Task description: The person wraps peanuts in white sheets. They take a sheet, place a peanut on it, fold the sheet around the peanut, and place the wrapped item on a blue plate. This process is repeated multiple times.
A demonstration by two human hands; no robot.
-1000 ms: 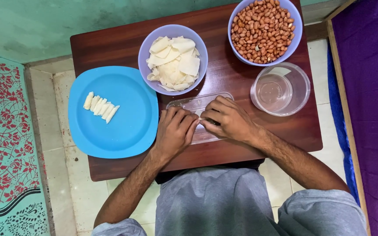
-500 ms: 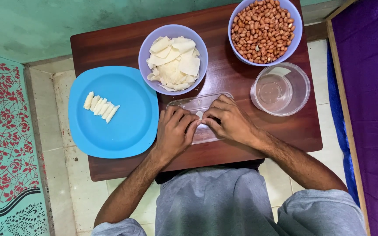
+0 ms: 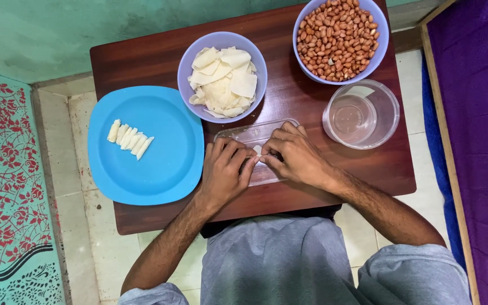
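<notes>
Nearest the body, both hands meet over a clear plastic tray point(image 3: 255, 135) lying on the dark wooden table point(image 3: 142, 56). The left hand point(image 3: 224, 172) has its fingers curled in, tips pinched on a small white wrapper piece point(image 3: 257, 150), and the right hand point(image 3: 292, 158) curls the same way, its fingertips pressing that piece from the other side (most of the piece is hidden under the fingers, so its shape cannot be told). The tray shows only at its far edge and between the hands. To the left, just beside the left hand, a round blue plate point(image 3: 159, 169) overhangs the table edge and carries a short row of rolled white pieces point(image 3: 129, 139), packed side by side. Farther on, a lilac bowl point(image 3: 184, 70) holds a loose heap of flat white wrappers point(image 3: 224, 82). To the right stands an empty clear round container point(image 3: 362, 113), and beyond it a second lilac bowl point(image 3: 378, 51) full of peanuts point(image 3: 334, 36).
</notes>
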